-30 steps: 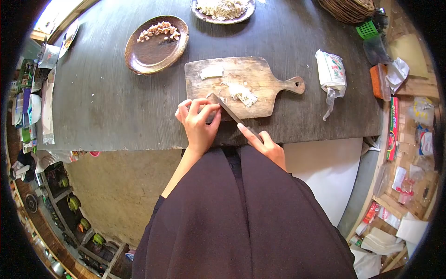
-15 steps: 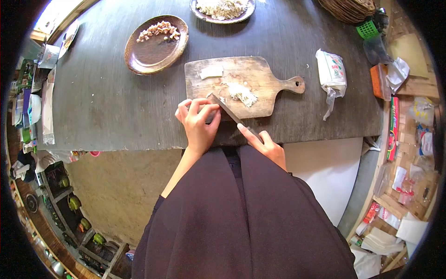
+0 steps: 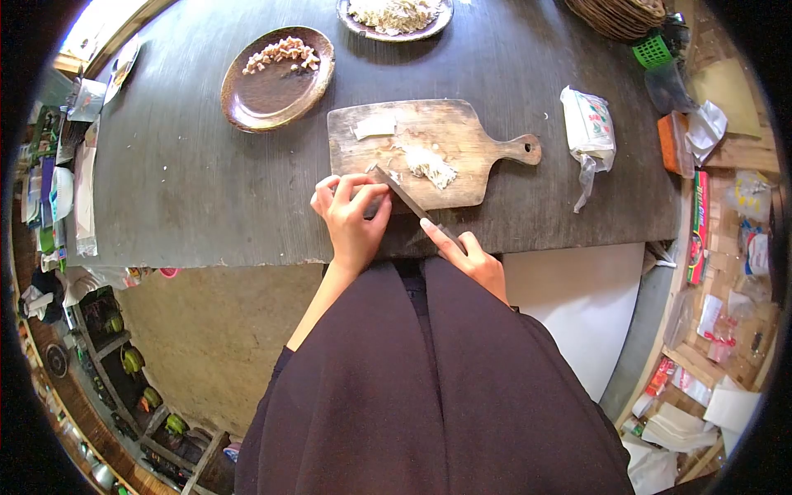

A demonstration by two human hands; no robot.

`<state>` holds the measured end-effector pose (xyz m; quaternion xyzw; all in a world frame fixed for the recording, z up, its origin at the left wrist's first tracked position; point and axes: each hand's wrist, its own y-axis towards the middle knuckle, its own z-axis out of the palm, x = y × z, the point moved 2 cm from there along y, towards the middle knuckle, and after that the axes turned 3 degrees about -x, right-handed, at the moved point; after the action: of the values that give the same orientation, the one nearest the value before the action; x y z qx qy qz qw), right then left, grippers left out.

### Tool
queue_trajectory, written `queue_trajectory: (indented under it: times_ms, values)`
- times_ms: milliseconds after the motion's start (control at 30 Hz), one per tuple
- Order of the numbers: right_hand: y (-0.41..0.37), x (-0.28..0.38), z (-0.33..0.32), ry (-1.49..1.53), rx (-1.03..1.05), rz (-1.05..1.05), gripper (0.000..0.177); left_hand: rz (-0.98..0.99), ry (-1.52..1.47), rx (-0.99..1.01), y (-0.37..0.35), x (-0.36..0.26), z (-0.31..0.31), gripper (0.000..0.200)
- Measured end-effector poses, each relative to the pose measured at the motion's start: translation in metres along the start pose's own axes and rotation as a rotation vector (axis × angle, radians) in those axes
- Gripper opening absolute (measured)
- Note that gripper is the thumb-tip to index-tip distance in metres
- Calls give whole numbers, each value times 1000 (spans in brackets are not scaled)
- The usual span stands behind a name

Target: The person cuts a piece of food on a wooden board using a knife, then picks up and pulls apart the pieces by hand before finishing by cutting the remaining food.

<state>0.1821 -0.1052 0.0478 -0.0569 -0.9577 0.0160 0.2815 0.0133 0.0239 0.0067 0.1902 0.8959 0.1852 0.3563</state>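
Note:
My right hand (image 3: 472,262) grips the handle of a knife (image 3: 404,196), its blade slanting up and left over the near-left part of a wooden cutting board (image 3: 462,132). Beside the blade, my left hand (image 3: 353,213) is closed with bent fingers at the board's lower left corner. Whatever its fingertips hold is hidden, though a small pale bit shows near the knife tip. A heap of thin white shreds (image 3: 431,167) lies mid-board. Farther back on the board rests a flat white block (image 3: 375,127).
A brown plate (image 3: 268,95) with small pinkish cubes (image 3: 285,55) stands behind the board to the left. Another plate (image 3: 394,36) at the back bears pale shreds. A white plastic packet (image 3: 589,128) lies right of the board handle. The dark table's front edge (image 3: 206,262) runs before me.

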Motion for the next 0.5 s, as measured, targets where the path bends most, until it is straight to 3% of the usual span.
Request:
queue_trajectory:
  times_ms: [500]
  values:
    - [-5,-1,-1,-29,-16,-12,68,-21,-18,-7,0,0,1,18]
